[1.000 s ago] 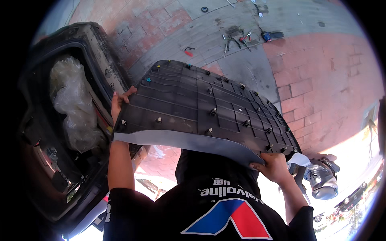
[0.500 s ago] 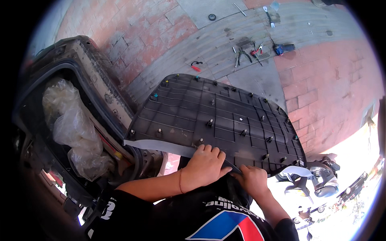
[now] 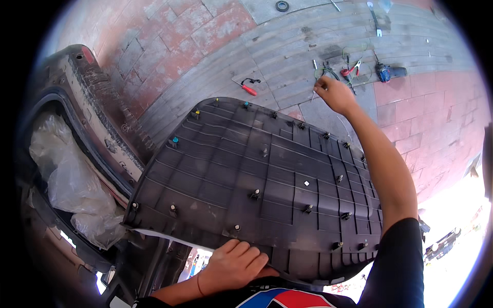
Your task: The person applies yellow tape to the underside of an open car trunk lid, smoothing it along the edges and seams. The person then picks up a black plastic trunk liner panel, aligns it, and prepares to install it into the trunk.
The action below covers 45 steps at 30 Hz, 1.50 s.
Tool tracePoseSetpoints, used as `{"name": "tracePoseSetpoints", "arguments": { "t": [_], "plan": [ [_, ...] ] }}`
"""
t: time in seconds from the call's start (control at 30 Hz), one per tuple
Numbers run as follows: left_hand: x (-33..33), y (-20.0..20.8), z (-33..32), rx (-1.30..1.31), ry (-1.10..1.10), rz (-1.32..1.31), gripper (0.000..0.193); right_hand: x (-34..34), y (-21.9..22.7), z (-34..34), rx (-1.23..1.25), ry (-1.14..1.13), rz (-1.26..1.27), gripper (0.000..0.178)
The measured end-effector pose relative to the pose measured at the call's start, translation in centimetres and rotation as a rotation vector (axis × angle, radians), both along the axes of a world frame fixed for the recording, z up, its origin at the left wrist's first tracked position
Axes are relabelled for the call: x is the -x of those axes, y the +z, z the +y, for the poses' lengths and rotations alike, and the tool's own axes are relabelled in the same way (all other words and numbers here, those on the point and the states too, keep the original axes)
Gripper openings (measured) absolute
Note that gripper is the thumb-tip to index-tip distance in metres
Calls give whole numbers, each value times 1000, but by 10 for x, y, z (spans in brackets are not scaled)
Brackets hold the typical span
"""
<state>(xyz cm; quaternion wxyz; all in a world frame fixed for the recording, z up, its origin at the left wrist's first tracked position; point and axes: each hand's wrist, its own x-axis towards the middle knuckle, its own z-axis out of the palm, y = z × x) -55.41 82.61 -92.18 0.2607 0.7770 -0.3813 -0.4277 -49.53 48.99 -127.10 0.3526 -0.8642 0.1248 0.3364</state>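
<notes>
A large black plastic car trim panel [image 3: 287, 174] lies tilted in front of me, its ribbed back facing up. Several clips stand along its border and across the middle, some with teal or yellow tips, such as the teal clip [image 3: 175, 140]. My left hand [image 3: 233, 264] is wrapped over the panel's near edge, fingers on top, thumb side partly hidden. Beyond the far edge reaches my right hand [image 3: 331, 93], fingers pressed together near pliers [image 3: 329, 73] on the ground. Whether the fingertips hold anything is too small to tell.
To the left stands an open car body [image 3: 108, 131] with clear plastic sheeting [image 3: 77, 177] inside. A red-handled screwdriver [image 3: 248, 90], red clamp [image 3: 351, 71], blue power tool [image 3: 386, 73], wrench [image 3: 376, 20] and black ring [image 3: 282, 6] lie on the paving [image 3: 210, 28].
My right hand has let go of the panel's near edge and stretched forward past its far edge. The left hand keeps its grip, and the panel fills more of the view.
</notes>
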Motion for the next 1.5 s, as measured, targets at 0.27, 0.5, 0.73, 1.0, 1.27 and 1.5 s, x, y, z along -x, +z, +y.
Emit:
{"name": "tracePoseSetpoints", "arguments": {
  "t": [0.27, 0.5, 0.73, 1.0, 1.27, 1.5],
  "plan": [
    [22, -14, 46, -55, 450, -681, 43, -53, -189, 90, 275, 55, 134, 46],
    [-31, 6, 99, -477, 147, -268, 45, -67, -244, 94, 438, 204, 106, 47],
    [-26, -1, 115, -342, 119, -321, 45, -68, -280, 103, 500, 251, 57, 30],
    [-10, -9, 123, -274, 104, -407, 42, -57, -295, 73, 423, -126, 33, 25],
    [-33, 1, 115, -356, -4, -216, 44, 16, -340, 6, 216, -479, 117, 42],
    [-37, 4, 114, -350, -38, -218, 45, 200, -293, 52, -165, -1093, 528, 31]
  ]
}}
